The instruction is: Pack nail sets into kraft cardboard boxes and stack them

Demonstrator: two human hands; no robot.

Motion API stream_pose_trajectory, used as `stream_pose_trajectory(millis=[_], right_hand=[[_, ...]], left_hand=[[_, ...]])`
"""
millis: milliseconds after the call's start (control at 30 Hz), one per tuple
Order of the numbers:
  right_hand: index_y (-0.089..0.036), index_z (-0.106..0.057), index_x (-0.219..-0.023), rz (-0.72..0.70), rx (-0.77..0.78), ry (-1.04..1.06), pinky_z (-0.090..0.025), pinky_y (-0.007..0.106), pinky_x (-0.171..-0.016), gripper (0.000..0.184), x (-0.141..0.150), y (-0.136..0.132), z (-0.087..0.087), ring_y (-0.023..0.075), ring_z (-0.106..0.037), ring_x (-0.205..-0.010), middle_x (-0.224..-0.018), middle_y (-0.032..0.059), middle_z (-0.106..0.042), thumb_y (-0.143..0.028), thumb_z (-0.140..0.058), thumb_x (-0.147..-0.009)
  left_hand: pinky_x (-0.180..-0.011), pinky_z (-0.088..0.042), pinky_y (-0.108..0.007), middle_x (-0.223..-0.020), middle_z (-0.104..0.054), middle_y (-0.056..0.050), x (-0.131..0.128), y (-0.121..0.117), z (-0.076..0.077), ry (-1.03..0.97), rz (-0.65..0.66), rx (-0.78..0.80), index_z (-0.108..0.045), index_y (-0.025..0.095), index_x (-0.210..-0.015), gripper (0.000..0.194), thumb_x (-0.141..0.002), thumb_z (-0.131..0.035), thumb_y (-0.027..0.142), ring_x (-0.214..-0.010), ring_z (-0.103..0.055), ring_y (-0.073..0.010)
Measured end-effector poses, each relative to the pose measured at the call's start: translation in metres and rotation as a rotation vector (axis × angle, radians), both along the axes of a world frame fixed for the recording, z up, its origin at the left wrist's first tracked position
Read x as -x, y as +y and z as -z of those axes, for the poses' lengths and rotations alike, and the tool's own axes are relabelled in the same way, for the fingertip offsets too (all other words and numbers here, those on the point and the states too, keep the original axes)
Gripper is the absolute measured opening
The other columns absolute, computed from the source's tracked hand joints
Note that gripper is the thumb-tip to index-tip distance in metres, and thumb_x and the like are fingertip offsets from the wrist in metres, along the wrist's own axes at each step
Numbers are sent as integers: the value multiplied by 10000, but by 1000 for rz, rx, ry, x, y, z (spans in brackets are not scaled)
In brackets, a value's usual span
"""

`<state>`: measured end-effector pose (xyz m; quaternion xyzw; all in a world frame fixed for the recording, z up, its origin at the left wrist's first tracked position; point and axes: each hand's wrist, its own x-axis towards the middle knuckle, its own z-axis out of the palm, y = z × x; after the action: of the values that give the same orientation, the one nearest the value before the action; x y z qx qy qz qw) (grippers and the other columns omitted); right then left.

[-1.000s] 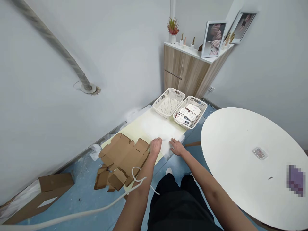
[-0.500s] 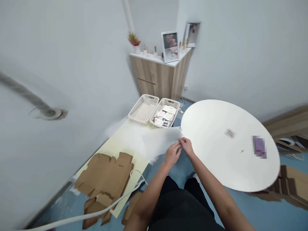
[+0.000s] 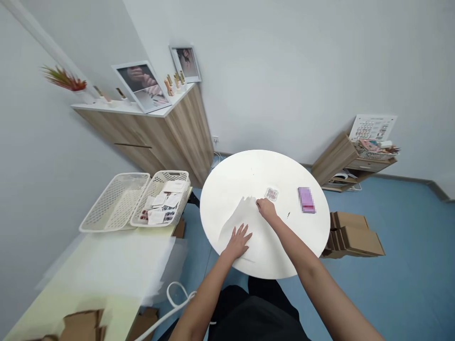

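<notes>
A thin white translucent sheet (image 3: 237, 217) lies on the round white table (image 3: 227, 184). My left hand (image 3: 239, 240) rests flat on its near edge with the fingers spread. My right hand (image 3: 266, 209) pinches the sheet's far corner, next to a small clear packet (image 3: 271, 193) with pink contents. A purple object (image 3: 306, 199), blurred out, lies to the right of the packet.
A low yellow table (image 3: 64, 298) at left carries a stack of translucent sheets (image 3: 106, 263), an empty white basket (image 3: 115, 201), a basket of small packets (image 3: 161, 204) and flat brown cardboard (image 3: 80, 323). Cardboard boxes (image 3: 351, 234) sit on the floor at right. A wooden cabinet (image 3: 156, 130) stands behind.
I turned from the low table to the round table, carrying one translucent sheet. It now lies on the round table, my left hand flat on it and my right at its corner.
</notes>
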<state>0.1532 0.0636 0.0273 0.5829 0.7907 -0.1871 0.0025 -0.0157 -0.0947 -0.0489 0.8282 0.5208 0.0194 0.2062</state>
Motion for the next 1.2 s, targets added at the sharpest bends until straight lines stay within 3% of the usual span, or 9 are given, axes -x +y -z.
stream_pose_trajectory(millis=[100,167,267,433,633,900,967,1067,1200], right_hand=[[-199,-653,-1176,-36,0,70,-410,340,-958,305,-24,30,18,250,-565,-1148,-1181,116,-683,-254,-453,-953],[-166,-553,-1329,-19,-27,138,-361,387,-1052,422,-43,47,33,274,-481,-1269,-1341,131,-595,-322,-470,-946],[-98,-421,-1434,76,-45,154,-287,444,-1121,553,-73,66,58,299,-360,-1379,-1487,177,-439,-322,-449,-930],[-88,-319,-1483,71,66,70,-213,460,-1159,761,-106,87,88,323,-253,-1442,-1565,189,-301,-278,-592,-799],[-73,-370,-1433,51,29,153,-307,417,-1125,703,-116,91,94,304,-397,-1338,-1452,202,-439,-249,-599,-792],[-115,-280,-1480,268,-124,368,-305,468,-1150,691,-116,51,81,304,-342,-1385,-1481,191,-394,-326,-518,-866],[-142,-250,-1503,206,-130,414,-283,482,-1167,697,-108,30,76,294,-310,-1417,-1508,176,-375,-340,-508,-886],[-181,-230,-1523,8,-82,443,-275,499,-1178,695,-87,-6,75,279,-293,-1440,-1534,155,-359,-308,-505,-897],[-180,-241,-1521,-188,-7,424,-310,505,-1164,680,-57,-45,85,274,-303,-1440,-1540,169,-352,-228,-494,-891]], left_hand=[[-1113,-159,-708,-1619,-183,-135,-23,14,22,74,-60,25,-330,312,-1496,764,-821,-684,374,-1486,-140,-373],[-1092,-137,-739,-1625,-143,-137,-35,20,31,113,-123,16,-252,326,-1528,849,-808,-690,431,-1484,-119,-397],[-1094,-118,-733,-1630,-124,-122,-48,26,38,130,-209,-43,-187,344,-1543,836,-845,-625,488,-1486,-96,-400],[-1083,-103,-739,-1634,-85,-125,-62,34,37,131,-273,-38,-156,333,-1548,820,-869,-562,548,-1484,-75,-418],[-1070,-97,-756,-1631,-78,-151,-67,35,29,124,-279,-13,-152,311,-1552,843,-861,-581,537,-1483,-83,-419],[-1065,-92,-769,-1626,-110,-162,-83,34,15,26,-254,-22,-204,269,-1550,829,-857,-576,532,-1479,-89,-431],[-1090,-117,-738,-1611,-192,-166,-78,32,12,-24,-240,-65,-243,235,-1540,761,-888,-540,492,-1478,-137,-408],[-1123,-273,-590,-1489,-436,-167,-53,22,9,-115,-185,-123,-450,207,-1414,517,-927,-500,375,-1397,-369,-333],[-981,-459,-438,-1207,-608,-122,-9,2,3,-141,-102,-102,-586,217,-1170,274,-911,-520,278,-1154,-571,-271]])
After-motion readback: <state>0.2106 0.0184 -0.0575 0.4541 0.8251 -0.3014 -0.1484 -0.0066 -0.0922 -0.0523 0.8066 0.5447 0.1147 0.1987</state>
